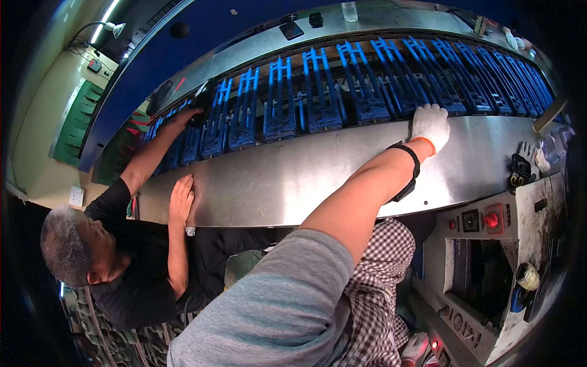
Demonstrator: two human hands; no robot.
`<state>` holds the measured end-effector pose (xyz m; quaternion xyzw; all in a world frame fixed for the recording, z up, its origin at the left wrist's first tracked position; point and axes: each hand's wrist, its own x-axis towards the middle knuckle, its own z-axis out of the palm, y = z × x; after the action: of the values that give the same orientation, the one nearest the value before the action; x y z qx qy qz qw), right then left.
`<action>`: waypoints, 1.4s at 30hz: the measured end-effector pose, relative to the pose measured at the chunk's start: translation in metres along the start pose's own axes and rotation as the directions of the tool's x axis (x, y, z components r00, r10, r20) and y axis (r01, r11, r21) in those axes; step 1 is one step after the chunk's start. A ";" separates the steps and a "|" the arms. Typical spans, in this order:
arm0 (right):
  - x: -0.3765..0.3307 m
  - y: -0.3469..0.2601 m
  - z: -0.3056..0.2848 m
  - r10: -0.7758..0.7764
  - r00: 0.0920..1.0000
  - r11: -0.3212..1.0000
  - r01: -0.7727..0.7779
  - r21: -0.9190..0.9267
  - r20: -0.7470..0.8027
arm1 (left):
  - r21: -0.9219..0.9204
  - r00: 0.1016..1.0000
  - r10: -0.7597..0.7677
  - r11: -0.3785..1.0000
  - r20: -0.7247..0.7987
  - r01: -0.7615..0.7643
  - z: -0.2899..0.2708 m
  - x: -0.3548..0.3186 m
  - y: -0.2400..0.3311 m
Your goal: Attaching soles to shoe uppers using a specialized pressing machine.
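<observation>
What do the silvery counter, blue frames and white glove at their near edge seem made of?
Silvery counter: metal, perhaps brushed stainless steel, given its streaky glare. Blue frames: probably painted metal, from their glossy highlights, though plastic is possible. White glove: apparently knitted fabric, matte, snug-fitting and orange-edged.

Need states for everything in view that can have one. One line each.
White-gloved left hand, fingers curled at the silver metal table's far edge
Co-worker's bare hand, resting flat on the table
Blue metal clamps, in a row; open or closed unclear
White tube lamp, lit
Small red indicator light, lit
Round red push button, pressed or not unclear
</observation>
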<state>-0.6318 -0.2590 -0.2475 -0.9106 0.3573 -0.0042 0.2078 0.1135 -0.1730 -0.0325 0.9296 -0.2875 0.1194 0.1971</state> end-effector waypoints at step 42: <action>0.007 -0.042 -0.015 0.001 0.999 0.995 0.004 0.101 -0.048 | 0.007 1.000 0.015 1.000 -0.012 -0.015 0.002 -0.001 -0.001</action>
<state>-0.6014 -0.2416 -0.2190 -0.8988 0.3608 -0.0440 0.2449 0.1135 -0.1721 -0.0351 0.9274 -0.2930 0.1275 0.1947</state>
